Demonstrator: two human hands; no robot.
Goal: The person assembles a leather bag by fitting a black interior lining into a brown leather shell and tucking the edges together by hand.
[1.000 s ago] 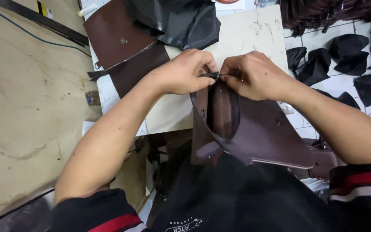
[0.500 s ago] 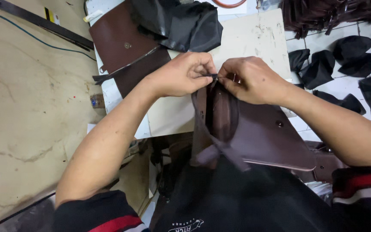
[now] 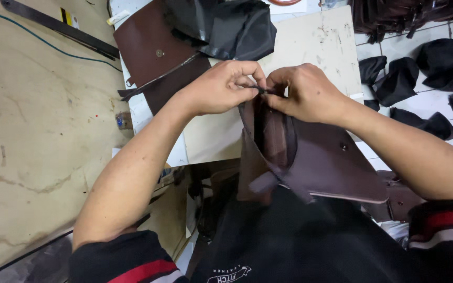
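Note:
A dark brown leather bag lies open-mouthed against my lap, its far edge raised. My left hand and my right hand meet at that top edge, both pinching a thin dark strip or zipper end between thumb and fingers. The bag's inside shows between my wrists. A small stud sits on its flap.
A pale work board lies under my hands. Brown leather panels and black lining fabric lie at the back. Black cut pieces are scattered on the tiled floor to the right. A worn wooden surface fills the left.
The view has shifted slightly. Both hands stay pinched on the bag's top edge with small finger movements.

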